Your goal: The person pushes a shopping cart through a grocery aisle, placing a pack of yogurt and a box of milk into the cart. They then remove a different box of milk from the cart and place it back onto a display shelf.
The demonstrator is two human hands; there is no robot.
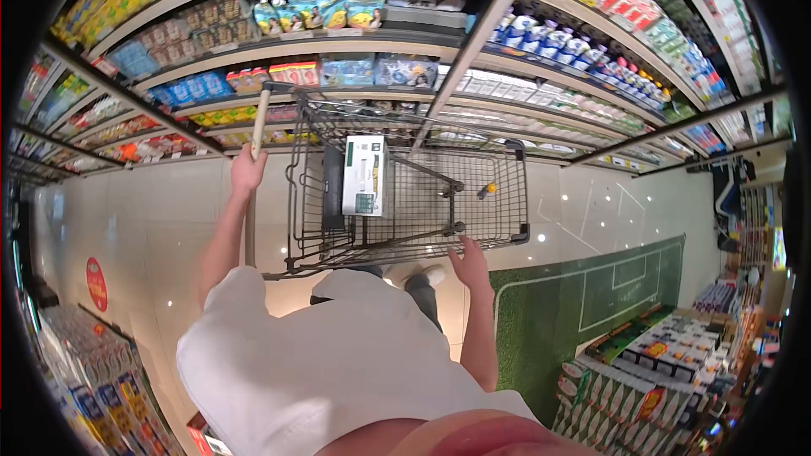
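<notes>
My left hand (247, 171) is closed around the pale handle (261, 122) of a wire shopping cart (422, 252). Beside the cart's near long side is my right hand (470, 262), its fingers apart and the fingertips right at the wire rim. It holds nothing. Inside the cart, toward the handle end, a white carton (365, 176) with green and dark print stands against a dark panel (334, 187). A small yellow item (491, 188) shows at the cart's far end.
Long shelves (422, 46) of packaged goods run along the cart's far side. Stacked cartons (612, 401) rise at lower right beside a green mat (608, 287) with white lines. More stacked packs (80, 346) stand at lower left. A red round sticker (97, 284) marks the tiled floor.
</notes>
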